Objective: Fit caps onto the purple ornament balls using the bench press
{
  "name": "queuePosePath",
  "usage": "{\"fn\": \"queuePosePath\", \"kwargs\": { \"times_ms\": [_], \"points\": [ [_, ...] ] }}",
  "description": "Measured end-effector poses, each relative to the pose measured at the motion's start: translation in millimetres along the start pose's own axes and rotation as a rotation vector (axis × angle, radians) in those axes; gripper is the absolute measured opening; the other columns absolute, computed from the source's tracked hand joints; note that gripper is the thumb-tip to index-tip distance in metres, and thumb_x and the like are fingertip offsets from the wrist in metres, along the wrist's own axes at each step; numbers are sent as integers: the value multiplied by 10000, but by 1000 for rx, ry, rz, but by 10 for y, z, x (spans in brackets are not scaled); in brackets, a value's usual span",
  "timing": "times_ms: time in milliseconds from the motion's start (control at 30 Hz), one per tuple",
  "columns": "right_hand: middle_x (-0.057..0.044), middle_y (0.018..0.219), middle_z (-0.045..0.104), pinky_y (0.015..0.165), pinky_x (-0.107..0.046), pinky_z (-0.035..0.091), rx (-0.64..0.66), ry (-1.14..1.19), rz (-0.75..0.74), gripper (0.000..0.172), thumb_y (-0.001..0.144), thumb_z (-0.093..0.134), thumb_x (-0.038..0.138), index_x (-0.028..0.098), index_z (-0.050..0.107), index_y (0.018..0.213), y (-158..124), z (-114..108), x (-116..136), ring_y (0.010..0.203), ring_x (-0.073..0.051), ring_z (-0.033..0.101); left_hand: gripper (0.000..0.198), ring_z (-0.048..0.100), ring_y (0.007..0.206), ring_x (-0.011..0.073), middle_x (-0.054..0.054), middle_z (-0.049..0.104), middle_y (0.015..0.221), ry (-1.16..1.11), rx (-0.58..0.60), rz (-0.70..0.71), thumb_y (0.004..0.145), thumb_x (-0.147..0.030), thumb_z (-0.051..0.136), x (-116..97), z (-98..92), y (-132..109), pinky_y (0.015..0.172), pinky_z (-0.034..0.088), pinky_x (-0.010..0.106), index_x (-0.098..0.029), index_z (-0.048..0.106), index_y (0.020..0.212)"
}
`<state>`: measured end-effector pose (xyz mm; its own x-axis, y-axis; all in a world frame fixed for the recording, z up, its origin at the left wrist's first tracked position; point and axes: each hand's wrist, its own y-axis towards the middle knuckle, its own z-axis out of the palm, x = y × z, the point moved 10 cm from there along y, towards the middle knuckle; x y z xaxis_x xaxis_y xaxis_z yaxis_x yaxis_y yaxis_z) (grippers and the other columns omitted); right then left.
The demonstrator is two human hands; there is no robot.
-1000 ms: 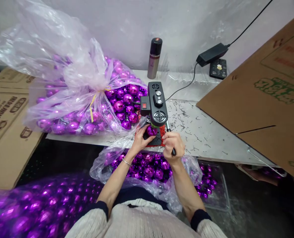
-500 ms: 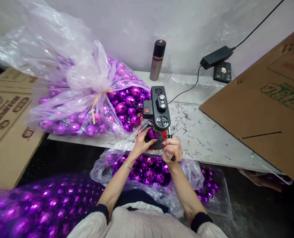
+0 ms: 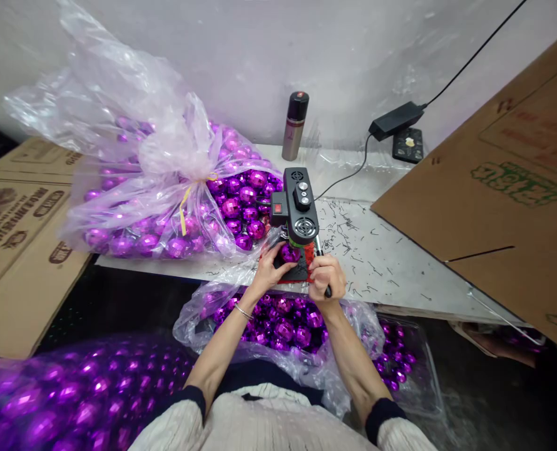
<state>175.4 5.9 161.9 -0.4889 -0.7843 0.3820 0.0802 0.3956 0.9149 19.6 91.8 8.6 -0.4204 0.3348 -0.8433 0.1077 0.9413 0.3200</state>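
A small black bench machine with a red switch stands on a red base at the front edge of the white table. My left hand holds a purple faceted ball in place under the machine's head. My right hand is closed around the machine's black lever handle, just right of the ball. A clear bag of purple balls lies open in my lap below both hands.
A big tied plastic bag of purple balls fills the table's left side. A metal flask, a power adapter and its cable sit at the back. Cardboard sheets lean at right; cardboard boxes at left. Small dark shavings litter the tabletop.
Both hands have stayed on the ball and the lever. Only the view has shifted slightly; the lever hand sits a touch lower than one second ago.
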Motion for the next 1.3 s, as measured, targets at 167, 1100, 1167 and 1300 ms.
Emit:
{"fn": "queuePosePath", "kwargs": {
  "times_ms": [167, 1100, 1167, 1300],
  "points": [
    [8, 723, 657, 603, -302, 484, 16, -27, 99, 271, 1014, 525, 122, 240, 568, 774, 311, -58, 82, 669, -149, 654, 662, 702, 1372, 347, 186, 741, 1435, 130, 7, 122, 955, -529, 801, -143, -68, -303, 1235, 490, 596, -214, 615, 1507],
    [7, 666, 612, 593, -334, 463, -23, -33, 193, 332, 1053, 533, 183, 242, 568, 728, 447, -56, 82, 634, -161, 633, 644, 801, 1086, 266, 134, 817, 1214, -422, -53, -369, 991, -677, 686, 274, -493, 25, 962, 678, 420, -176, 677, 1396],
    [8, 666, 607, 598, -338, 466, -19, -43, 201, 341, 1064, 527, 196, 243, 560, 728, 497, -51, 90, 630, -157, 624, 651, 794, 1132, 265, 129, 824, 1219, -404, -58, -366, 972, -671, 717, 294, -360, -85, 1008, 660, 410, -171, 689, 1389],
    [11, 678, 615, 593, -329, 455, -5, -55, 179, 331, 1070, 524, 191, 241, 546, 744, 512, -49, 115, 638, -145, 625, 585, 797, 1087, 269, 110, 834, 1158, -254, -89, -286, 946, -584, 786, 267, -218, -125, 984, 651, 411, -178, 717, 1361]
  ]
}}
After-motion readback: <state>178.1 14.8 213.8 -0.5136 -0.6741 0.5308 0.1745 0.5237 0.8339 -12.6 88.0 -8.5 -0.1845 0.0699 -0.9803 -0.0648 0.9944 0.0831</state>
